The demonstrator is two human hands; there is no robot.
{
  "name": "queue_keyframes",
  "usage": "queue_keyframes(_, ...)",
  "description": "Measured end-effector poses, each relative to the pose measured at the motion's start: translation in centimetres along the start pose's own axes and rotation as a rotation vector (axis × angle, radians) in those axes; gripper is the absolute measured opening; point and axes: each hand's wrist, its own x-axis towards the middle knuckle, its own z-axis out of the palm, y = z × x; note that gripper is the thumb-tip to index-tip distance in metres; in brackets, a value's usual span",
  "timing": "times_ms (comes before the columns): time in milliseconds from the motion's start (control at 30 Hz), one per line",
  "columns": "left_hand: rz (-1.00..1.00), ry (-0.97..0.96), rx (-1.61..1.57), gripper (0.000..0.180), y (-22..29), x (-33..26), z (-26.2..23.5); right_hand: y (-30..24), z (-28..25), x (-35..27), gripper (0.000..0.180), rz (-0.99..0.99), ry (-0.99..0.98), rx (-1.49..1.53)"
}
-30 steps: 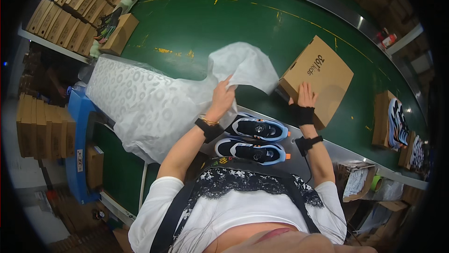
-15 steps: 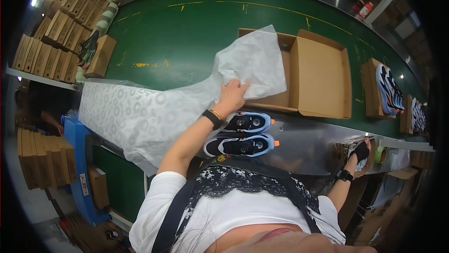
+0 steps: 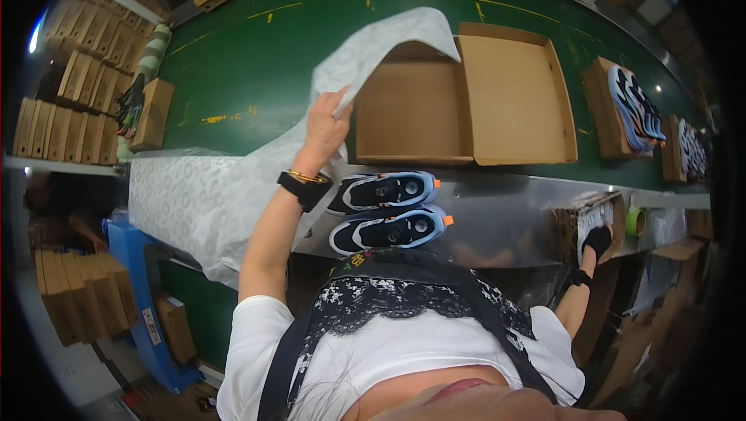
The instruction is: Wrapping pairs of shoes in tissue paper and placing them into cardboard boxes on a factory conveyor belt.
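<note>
Tissue paper (image 3: 233,188), white with a faint pattern, is held by the left hand (image 3: 326,122) near the centre of the frame, the fingers pinched on its edge. From the stack at centre left the sheet is lifted up and to the right, and its far corner is draped over the rear left corner of the open shoe box (image 3: 416,110). The box is seen on the green conveyor belt (image 3: 256,63) in the upper middle of the frame, with its hinged lid (image 3: 513,98) laid flat to the right. A black wristband and a gold bangle are worn on the left wrist.

Just below the box, on the metal ledge (image 3: 497,223) along the belt's near edge, a pair of black, white and blue sneakers (image 3: 385,207) is set side by side, toes to the right, close to the left forearm but not touched by it.

The right hand (image 3: 597,241), in a black fingerless glove, is placed at the right of the frame, well apart from the box, against a small carton of papers (image 3: 587,215) at the ledge's end; whether anything is gripped there cannot be told. A roll of green tape (image 3: 636,221) is seen just beside it.

Further boxes with sneakers (image 3: 629,106) are carried on the belt at the upper right. Flat cardboard boxes (image 3: 78,87) are stacked at the upper left.
</note>
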Motion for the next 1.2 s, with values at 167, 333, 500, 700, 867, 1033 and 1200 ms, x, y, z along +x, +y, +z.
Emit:
queue_keyframes(167,0.095,-0.049,0.176,0.038,2.7,1.9,-1.2,-17.6,-3.5,0.7,0.028,-0.04,-0.05,0.771)
queue_keyframes(333,0.287,-0.079,0.293,0.052,5.3,4.4,1.7,-32.3,-0.7,-0.4,0.045,-0.013,-0.54,1.295)
queue_keyframes(500,0.475,-0.109,0.375,0.053,7.7,4.8,5.8,-41.3,-0.8,-2.9,0.066,-0.182,-0.825,1.245)
queue_keyframes(700,0.491,-0.25,0.346,0.06,9.9,3.3,7.7,-40.2,5.3,3.3,0.057,0.276,-0.231,0.672)
queue_keyframes(867,-0.082,-0.415,0.703,0.069,-1.0,0.0,5.0,-30.1,6.4,10.9,0.069,0.715,-0.159,0.314)
queue_keyframes(1033,-0.708,-0.186,0.382,0.081,-8.0,-1.4,3.6,-16.5,7.1,11.7,0.062,0.663,-0.116,0.058)
queue_keyframes(1200,-1.3,-0.042,-0.784,0.082,-11.2,-2.9,1.8,-23.8,2.7,5.9,0.055,0.931,-0.187,0.797)
